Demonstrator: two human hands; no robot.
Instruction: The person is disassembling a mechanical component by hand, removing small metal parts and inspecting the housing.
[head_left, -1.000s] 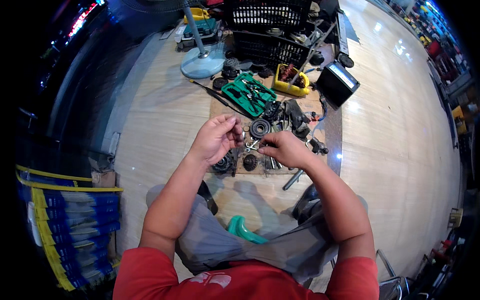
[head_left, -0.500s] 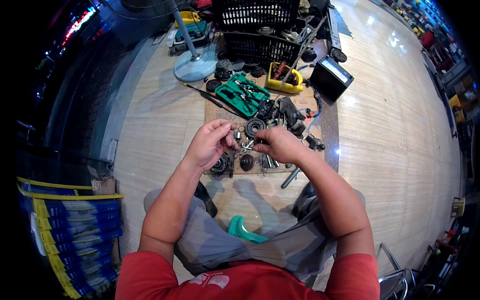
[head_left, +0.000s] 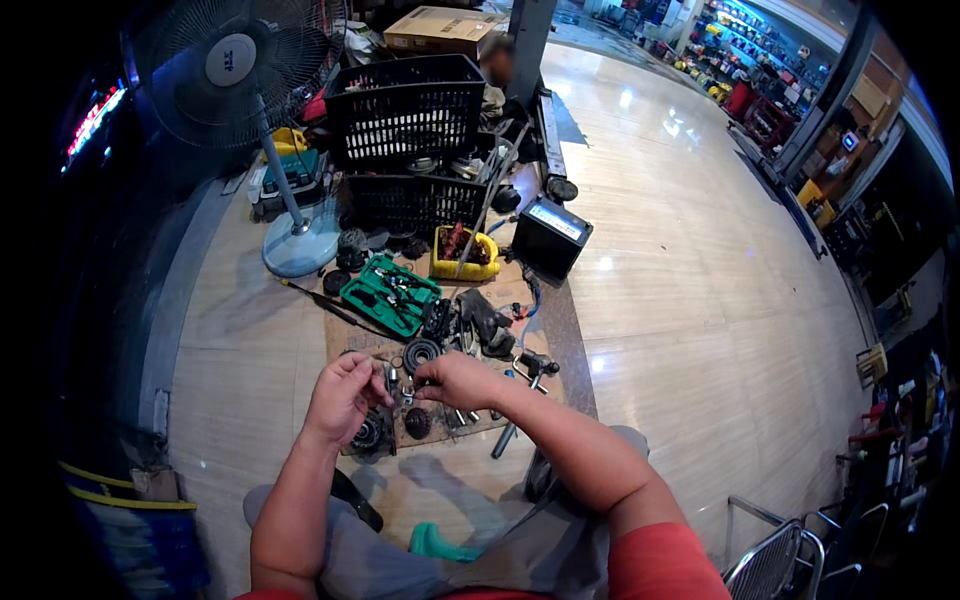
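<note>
Both hands are raised over a worn cardboard sheet (head_left: 345,332) on the floor, a short gap between their fingertips. My left hand (head_left: 342,395) has thumb and fingers drawn together in a pinch; what sits in it, if anything, is too small to name. Fingers of my right hand (head_left: 458,380) are likewise curled and pinched, their contents hidden. Just beyond them lies a black ring-shaped part (head_left: 421,355) like a bearing. Small metal pieces lie under the fingertips. A dark toothed gear (head_left: 418,423) rests nearer to me, and a round geared part (head_left: 368,432) shows below my left hand.
Ahead lies an open green tool case (head_left: 392,296) with pliers. Behind it stand a yellow cut-open container (head_left: 465,253), a black battery (head_left: 551,238), black crates (head_left: 405,125) and a fan (head_left: 290,190). A metal bar (head_left: 504,440) lies at right, a green stool (head_left: 440,543) below me.
My view has tilted up and turned right, so everything sits lower and further left in the picture. Both hands keep nearly the same pinched pose over the parts.
</note>
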